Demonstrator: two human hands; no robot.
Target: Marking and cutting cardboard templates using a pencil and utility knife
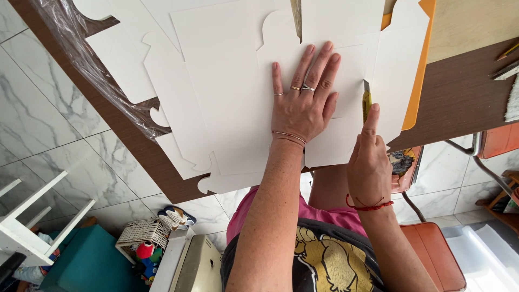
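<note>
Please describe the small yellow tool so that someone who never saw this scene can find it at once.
On the brown table lie white cardboard sheets, pressed flat by the left hand. Just beyond the right hand, its forefinger pressing on it, is the yellow cutter, the only narrow yellow thing on the white.

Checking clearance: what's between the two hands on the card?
Head view: only bare white card between left hand and right hand, which holds a yellow cutter.

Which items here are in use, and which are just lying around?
In use:
- white die-cut card sheet, pressed flat by the left hand
- yellow cutter, held in the right hand

Lying about:
- orange sheet under the white ones
- clear plastic wrap
- pencil at the table edge
- wicker basket on the floor
</note>
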